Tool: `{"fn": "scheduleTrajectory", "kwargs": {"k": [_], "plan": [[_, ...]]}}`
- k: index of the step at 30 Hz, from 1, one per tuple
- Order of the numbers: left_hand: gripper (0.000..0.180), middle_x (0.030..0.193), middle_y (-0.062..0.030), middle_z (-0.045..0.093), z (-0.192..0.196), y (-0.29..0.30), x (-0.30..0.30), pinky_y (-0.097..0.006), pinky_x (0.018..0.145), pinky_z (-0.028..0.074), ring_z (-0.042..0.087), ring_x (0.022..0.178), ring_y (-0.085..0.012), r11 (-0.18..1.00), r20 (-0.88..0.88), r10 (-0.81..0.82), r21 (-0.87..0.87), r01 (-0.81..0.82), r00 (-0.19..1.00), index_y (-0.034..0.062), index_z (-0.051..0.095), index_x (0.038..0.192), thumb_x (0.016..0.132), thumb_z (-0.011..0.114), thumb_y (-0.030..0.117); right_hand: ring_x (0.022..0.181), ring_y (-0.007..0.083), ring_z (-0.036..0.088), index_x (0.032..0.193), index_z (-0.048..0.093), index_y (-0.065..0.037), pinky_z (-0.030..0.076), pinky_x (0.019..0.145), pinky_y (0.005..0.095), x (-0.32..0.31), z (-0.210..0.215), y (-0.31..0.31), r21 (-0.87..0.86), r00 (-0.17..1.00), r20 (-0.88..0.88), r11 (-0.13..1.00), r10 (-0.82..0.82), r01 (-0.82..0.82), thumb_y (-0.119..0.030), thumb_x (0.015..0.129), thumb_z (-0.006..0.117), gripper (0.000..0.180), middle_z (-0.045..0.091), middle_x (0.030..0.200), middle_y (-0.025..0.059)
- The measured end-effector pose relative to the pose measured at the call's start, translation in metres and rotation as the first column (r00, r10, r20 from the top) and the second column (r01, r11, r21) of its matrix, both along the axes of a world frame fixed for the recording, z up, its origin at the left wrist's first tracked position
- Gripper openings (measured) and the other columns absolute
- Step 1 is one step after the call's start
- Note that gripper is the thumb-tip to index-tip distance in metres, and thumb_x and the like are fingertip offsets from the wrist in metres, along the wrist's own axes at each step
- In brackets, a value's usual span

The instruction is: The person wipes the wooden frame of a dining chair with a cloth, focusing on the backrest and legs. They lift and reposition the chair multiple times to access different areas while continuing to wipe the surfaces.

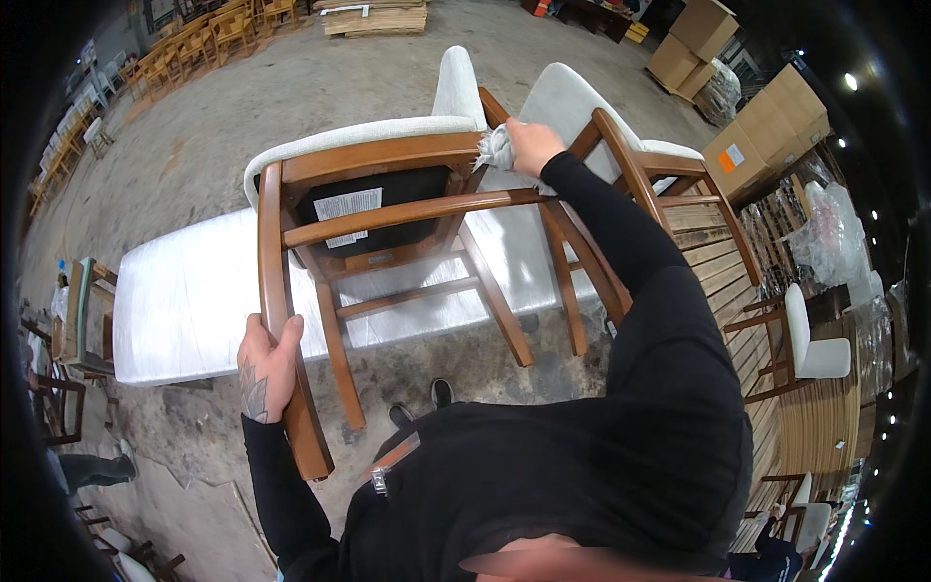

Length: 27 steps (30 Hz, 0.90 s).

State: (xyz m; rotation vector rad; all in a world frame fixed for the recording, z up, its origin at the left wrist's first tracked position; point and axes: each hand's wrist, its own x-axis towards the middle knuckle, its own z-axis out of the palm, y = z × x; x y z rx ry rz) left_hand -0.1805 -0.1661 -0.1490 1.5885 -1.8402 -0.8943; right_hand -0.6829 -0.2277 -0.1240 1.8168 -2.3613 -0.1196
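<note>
A wooden chair (pixel 383 209) with pale upholstery lies tipped over in front of me, its dark underside and white label turned toward me. My left hand (pixel 270 367) is wrapped round its brown front leg, low down. A crumpled whitish rag (pixel 496 148) with frayed edges is bunched in my right hand (pixel 535 147). The rag touches the far right end of the chair's upper wooden rail. Behind my right arm, another pale-upholstered chair (pixel 582 102) leans close to the first one. Part of its frame is hidden by my sleeve.
Under the chairs runs a long surface wrapped in shiny plastic (pixel 184 291). Slatted wooden pallets (pixel 713 228) and cardboard boxes (pixel 766 121) stand on the right. More chairs (pixel 810 335) are beside them. Wooden chair frames (pixel 208 39) line the far left, near stacked boards (pixel 373 19).
</note>
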Motion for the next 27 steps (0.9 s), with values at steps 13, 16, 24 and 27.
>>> {"fn": "scheduleTrajectory", "kwargs": {"k": [13,16,24,27], "plan": [[0.044,0.085,-0.0117,0.058,-0.013,-0.007,0.006,-0.034,0.067,0.047,0.053,0.074,-0.0177,0.995,-0.148,0.028,0.099,-0.014,0.989,-0.0043,0.056,0.104,0.091,0.067,0.037,0.12,0.0323,0.062,0.152,0.035,-0.019,0.026,0.114,0.0637,0.005,0.041,0.057,0.025,0.772,0.024,0.772,0.635,-0.635,-0.033,0.076,0.078,0.089,0.068,0.121,0.0147],[0.048,0.086,-0.0089,0.057,-0.013,-0.007,0.005,-0.029,0.05,0.049,0.055,0.065,-0.0131,0.985,-0.126,0.077,0.166,-0.055,0.989,-0.0037,0.052,0.115,0.092,0.066,0.036,0.118,0.0296,0.062,0.149,0.038,-0.022,0.023,0.116,0.0645,0.021,0.036,0.065,0.349,0.833,0.225,0.756,0.506,-0.553,-0.033,0.074,0.08,0.087,0.068,0.119,0.0113],[0.044,0.08,-0.0053,0.055,-0.002,-0.001,0.0,-0.028,0.049,0.051,0.056,0.062,-0.0121,0.965,-0.299,0.108,0.259,-0.028,0.948,-0.0012,0.053,0.112,0.09,0.069,0.034,0.099,0.0271,0.07,0.123,0.055,-0.02,0.029,0.113,0.0603,0.013,0.039,0.037,0.326,0.729,0.283,0.653,0.623,-0.684,-0.039,0.069,0.083,0.064,0.073,0.096,0.0042],[0.041,0.078,-0.0043,0.054,0.0,-0.001,-0.003,-0.027,0.046,0.05,0.055,0.059,-0.0113,0.97,-0.289,0.123,0.235,-0.055,0.949,-0.0005,0.053,0.11,0.09,0.068,0.033,0.084,0.0283,0.071,0.113,0.056,-0.016,0.044,0.096,0.0522,0.022,0.028,0.053,0.251,0.803,0.113,0.765,0.585,-0.593,-0.03,0.077,0.075,0.043,0.071,0.082,0.0069]]}}
